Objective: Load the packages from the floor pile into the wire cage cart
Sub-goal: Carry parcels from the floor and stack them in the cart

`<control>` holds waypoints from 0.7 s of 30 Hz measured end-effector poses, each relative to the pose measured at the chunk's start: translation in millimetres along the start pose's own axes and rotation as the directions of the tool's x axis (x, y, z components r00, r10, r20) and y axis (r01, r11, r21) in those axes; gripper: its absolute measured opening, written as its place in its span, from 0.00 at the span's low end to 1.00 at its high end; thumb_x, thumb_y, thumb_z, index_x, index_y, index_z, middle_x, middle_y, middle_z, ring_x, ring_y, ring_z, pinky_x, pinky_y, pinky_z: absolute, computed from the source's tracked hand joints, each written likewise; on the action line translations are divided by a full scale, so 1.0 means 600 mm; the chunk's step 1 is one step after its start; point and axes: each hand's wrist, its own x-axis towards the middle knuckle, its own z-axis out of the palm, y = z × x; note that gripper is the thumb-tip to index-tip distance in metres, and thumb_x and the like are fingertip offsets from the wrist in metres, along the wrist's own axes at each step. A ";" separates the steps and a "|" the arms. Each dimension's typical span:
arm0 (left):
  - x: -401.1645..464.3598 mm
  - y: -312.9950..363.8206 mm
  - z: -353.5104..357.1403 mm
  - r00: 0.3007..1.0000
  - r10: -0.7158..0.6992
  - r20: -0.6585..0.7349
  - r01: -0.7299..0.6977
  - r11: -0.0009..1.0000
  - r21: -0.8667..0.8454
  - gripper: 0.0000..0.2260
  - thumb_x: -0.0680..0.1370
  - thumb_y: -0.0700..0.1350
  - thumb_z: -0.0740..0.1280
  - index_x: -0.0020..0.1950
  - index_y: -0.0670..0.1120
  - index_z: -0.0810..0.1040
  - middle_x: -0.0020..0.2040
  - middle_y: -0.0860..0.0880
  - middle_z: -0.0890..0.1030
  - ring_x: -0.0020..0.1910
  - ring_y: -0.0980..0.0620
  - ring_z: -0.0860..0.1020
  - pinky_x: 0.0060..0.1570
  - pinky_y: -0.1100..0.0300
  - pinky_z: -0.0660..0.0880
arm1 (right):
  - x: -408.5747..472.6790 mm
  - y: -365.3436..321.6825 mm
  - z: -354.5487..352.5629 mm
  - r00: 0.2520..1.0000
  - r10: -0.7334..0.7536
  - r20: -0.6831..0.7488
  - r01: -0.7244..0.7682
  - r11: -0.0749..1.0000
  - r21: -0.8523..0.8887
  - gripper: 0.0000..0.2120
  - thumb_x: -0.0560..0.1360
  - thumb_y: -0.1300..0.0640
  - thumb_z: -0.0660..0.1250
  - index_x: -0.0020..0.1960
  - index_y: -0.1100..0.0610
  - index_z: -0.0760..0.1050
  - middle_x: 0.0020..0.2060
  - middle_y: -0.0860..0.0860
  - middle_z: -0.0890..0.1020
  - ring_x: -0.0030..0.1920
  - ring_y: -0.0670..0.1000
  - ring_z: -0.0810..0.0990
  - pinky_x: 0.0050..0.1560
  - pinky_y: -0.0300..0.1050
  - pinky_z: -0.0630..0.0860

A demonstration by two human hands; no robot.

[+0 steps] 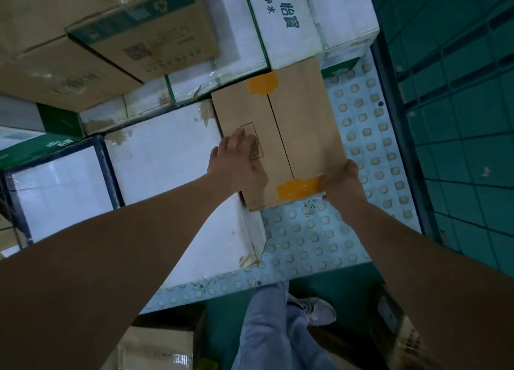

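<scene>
1. At the far left we see a stack of brown cartons (pixel 69 63) in the cart, and below them a white carton with a dark frame (pixel 61 191).
2. Next to it, more to the right, a big white carton (pixel 167 158) stands on the studded cart floor (pixel 311 241).
3. Our left hand (pixel 239 158) lies flat on the top of the brown box (pixel 281 135), near its left edge. The fingers are straight and a little spread, and they press on the cardboard without curling round anything.
4. The brown box sits in the cart just beside the big white carton and touches it on the left side. Its far end touches a white carton with printed letters (pixel 306 21). Its long axis goes from near to far, a little tilted to the left at the far end. The centre seam goes the same way, with orange tape (pixel 299 188) at both ends.
5. Our right hand (pixel 340 180) grips the near right corner of the box. The thumb lies on the top by the near tape and the other fingers go under the edge, where we cannot see them.
6. At the far right is the wire wall of the cage (pixel 411 147), and behind it the green tiled floor (pixel 467 119).
</scene>
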 end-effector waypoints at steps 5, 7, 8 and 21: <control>-0.045 0.048 0.006 0.998 0.010 0.056 -0.010 1.000 -0.001 0.28 0.80 0.50 0.64 0.80 0.51 0.61 0.81 0.46 0.59 0.77 0.40 0.62 0.73 0.45 0.65 | -0.065 -0.014 -0.028 0.999 0.018 0.032 -0.018 1.000 0.025 0.44 0.80 0.49 0.67 0.83 0.44 0.39 0.76 0.57 0.68 0.70 0.62 0.72 0.66 0.55 0.70; -0.085 0.074 0.018 0.996 0.024 0.091 -0.024 1.000 0.004 0.29 0.81 0.51 0.64 0.81 0.51 0.59 0.81 0.47 0.57 0.77 0.40 0.61 0.73 0.44 0.64 | -0.106 -0.006 -0.033 0.999 0.006 0.046 -0.010 0.997 0.078 0.43 0.81 0.50 0.67 0.83 0.44 0.40 0.75 0.57 0.70 0.70 0.61 0.73 0.70 0.55 0.68; -0.112 0.091 0.026 0.994 0.028 0.109 -0.028 1.000 0.000 0.30 0.81 0.52 0.63 0.82 0.51 0.58 0.82 0.47 0.55 0.78 0.40 0.59 0.75 0.44 0.63 | -0.133 0.004 -0.044 0.998 0.009 0.065 -0.015 0.996 0.085 0.43 0.81 0.49 0.67 0.83 0.42 0.41 0.74 0.57 0.70 0.69 0.60 0.74 0.71 0.56 0.69; -0.572 0.341 0.015 0.953 0.254 0.165 -0.184 0.917 -0.353 0.25 0.84 0.52 0.62 0.80 0.48 0.64 0.80 0.47 0.61 0.77 0.49 0.64 0.75 0.57 0.62 | -0.585 0.210 -0.296 0.993 0.013 0.116 -0.086 0.754 0.651 0.23 0.85 0.58 0.63 0.78 0.53 0.63 0.59 0.57 0.80 0.48 0.54 0.81 0.46 0.42 0.79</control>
